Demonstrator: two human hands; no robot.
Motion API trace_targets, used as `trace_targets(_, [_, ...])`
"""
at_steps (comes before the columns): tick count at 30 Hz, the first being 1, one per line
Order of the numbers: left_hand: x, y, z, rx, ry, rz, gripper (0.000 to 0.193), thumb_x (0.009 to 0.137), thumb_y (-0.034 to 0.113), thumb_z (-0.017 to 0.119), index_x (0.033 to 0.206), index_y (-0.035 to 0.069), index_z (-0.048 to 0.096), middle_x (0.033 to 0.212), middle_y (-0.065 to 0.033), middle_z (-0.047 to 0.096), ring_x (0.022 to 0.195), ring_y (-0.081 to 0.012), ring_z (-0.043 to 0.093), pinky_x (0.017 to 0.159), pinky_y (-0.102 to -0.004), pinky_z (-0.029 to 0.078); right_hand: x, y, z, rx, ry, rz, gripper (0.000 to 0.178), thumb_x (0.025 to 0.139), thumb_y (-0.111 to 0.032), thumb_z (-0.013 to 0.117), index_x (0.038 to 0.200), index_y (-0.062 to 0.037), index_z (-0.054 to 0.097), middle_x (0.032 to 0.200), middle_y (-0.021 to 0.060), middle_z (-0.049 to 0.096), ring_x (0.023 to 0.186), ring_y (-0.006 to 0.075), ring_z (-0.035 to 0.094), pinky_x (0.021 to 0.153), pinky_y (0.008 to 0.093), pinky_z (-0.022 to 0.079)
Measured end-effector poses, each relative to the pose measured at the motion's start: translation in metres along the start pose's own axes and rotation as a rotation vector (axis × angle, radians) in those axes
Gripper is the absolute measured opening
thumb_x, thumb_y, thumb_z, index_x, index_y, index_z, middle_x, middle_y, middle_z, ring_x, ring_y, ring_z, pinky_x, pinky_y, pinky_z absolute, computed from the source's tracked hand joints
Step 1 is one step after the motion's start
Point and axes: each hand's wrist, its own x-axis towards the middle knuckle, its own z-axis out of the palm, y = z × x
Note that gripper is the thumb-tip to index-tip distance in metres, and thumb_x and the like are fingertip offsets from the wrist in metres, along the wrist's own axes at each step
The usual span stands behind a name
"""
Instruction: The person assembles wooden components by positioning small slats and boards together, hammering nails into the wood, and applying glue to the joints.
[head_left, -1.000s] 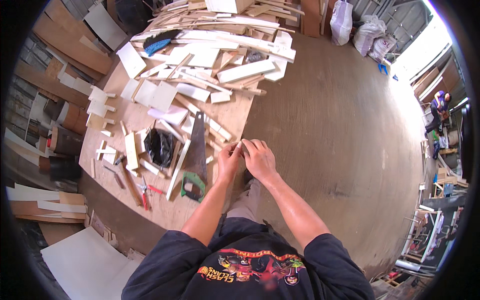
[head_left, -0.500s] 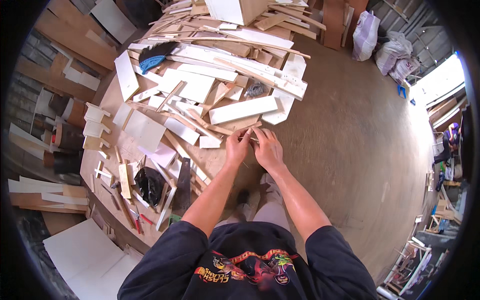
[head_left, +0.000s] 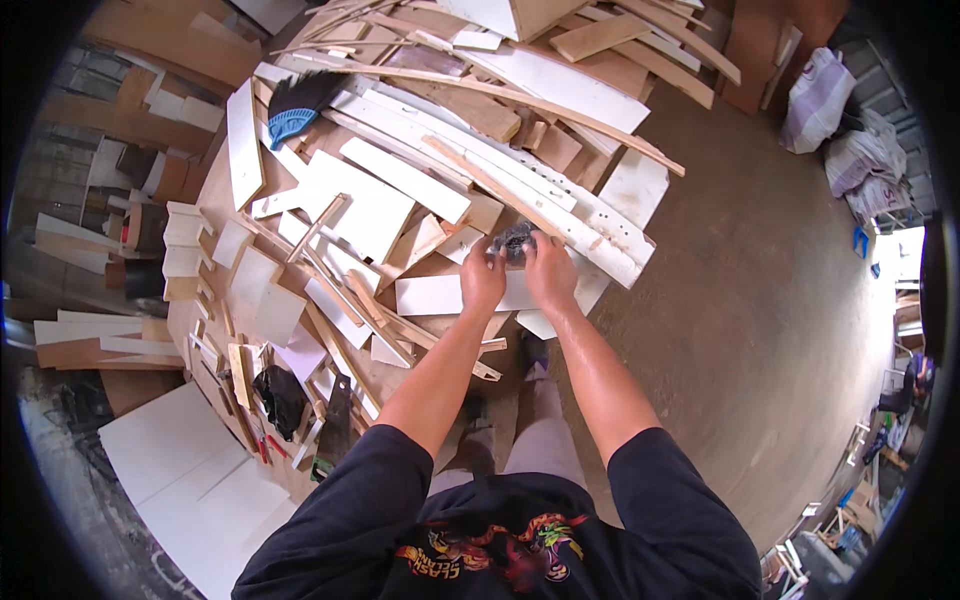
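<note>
A small dark grey, crumpled bundle [head_left: 515, 238] lies among the wood offcuts, in front of me. It looks like a bunched plastic bag, but what it contains cannot be made out. My left hand [head_left: 482, 280] grips its left side, with the fingers curled in. From the other side my right hand [head_left: 550, 272] has its fingers bent onto the bundle. Under both hands runs a white board [head_left: 430, 296]. A long white strip with holes [head_left: 590, 230] lies just beyond the right hand.
Wood scraps are heaped across the table. A blue-and-black broom head [head_left: 292, 122] rests at the back left. Nearer lie a black bag [head_left: 280, 400], a handsaw [head_left: 340, 400] and red-handled pliers [head_left: 268, 445]. White sacks [head_left: 818, 100] stand on the floor at far right.
Both hands have moved forward from the table's near edge to the grey bundle and closed on it. Before, their fingertips met around something thin. My view has shifted toward the pile.
</note>
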Motion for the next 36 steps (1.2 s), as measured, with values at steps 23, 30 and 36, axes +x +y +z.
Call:
trace_targets(23, [0.011,-0.018,-0.003,-0.021,-0.028,-0.173,0.030,0.092,0.026,0.084,0.099,-0.003,0.081,0.076,-0.0122,0.077,0.068,-0.0176,0.072,0.064,-0.0345,0.055,0.015,-0.004,0.024,-0.276,-0.126,0.225,0.014,0.101,-0.025,0.065,0.106,-0.0114,0.069,0.106,0.0121,0.076,0.099,0.0350,0.072,0.083,0.0500,0.059])
trace_targets(30, [-0.008,-0.009,-0.046,-0.152,0.016,-0.196,0.031,0.092,0.026,0.085,0.098,-0.004,0.081,0.081,-0.0132,0.079,0.072,-0.0179,0.074,0.068,-0.0340,0.057,0.001,-0.044,0.005,-0.303,-0.114,0.063,0.015,0.102,-0.023,0.064,0.101,-0.0080,0.066,0.099,0.0143,0.075,0.099,0.0366,0.072,0.083,0.0511,0.058])
trace_targets(36, [-0.065,-0.019,-0.129,-0.261,0.098,-0.215,0.031,0.091,0.026,0.086,0.098,-0.004,0.081,0.085,-0.0146,0.081,0.075,-0.0181,0.076,0.070,-0.0351,0.058,-0.061,-0.119,-0.014,-0.289,-0.189,-0.034,0.017,0.102,-0.020,0.063,0.104,-0.0042,0.067,0.103,0.0162,0.076,0.102,0.0371,0.071,0.085,0.0518,0.057])
